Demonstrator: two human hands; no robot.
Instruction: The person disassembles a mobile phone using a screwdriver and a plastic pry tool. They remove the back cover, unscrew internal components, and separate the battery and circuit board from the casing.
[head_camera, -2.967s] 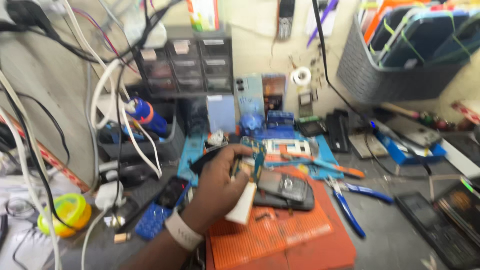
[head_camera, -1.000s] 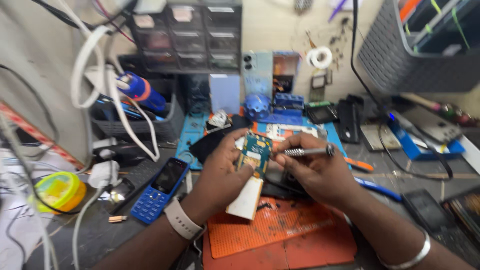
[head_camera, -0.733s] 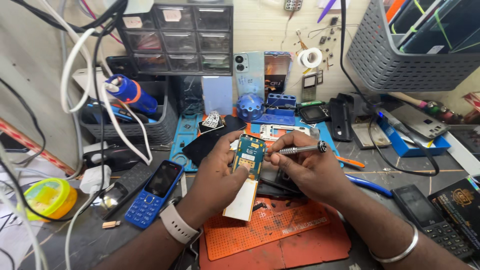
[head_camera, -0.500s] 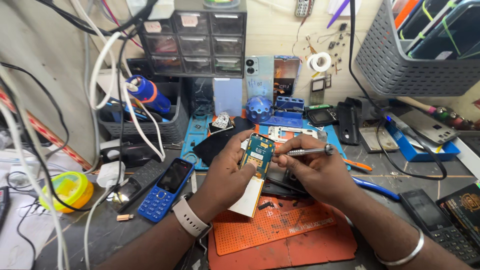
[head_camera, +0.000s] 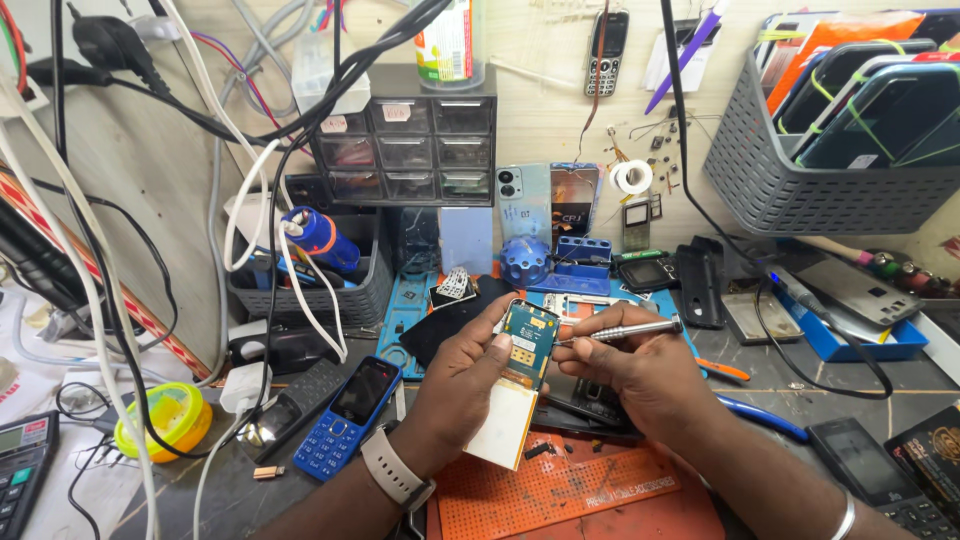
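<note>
Left hand (head_camera: 465, 385) is closed on a green circuit board (head_camera: 527, 342), held upright with its long axis running top to bottom and a pale screen panel (head_camera: 503, 424) hanging below. Right hand (head_camera: 640, 375) is closed around a metal screwdriver (head_camera: 620, 332), lying level, its tip pointing left and touching the board's right edge. Both sit above the orange mat (head_camera: 560, 495) on the bench (head_camera: 770, 385); a blue keypad phone (head_camera: 348, 415) lies to the left.

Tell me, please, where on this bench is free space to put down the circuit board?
Bare room is small. One free patch is on the orange mat, below the left hand and right hand. Another is the dark benchtop between the orange-handled tool and the black keypad phone. The left side, around the blue phone and white cables, is crowded.
</note>
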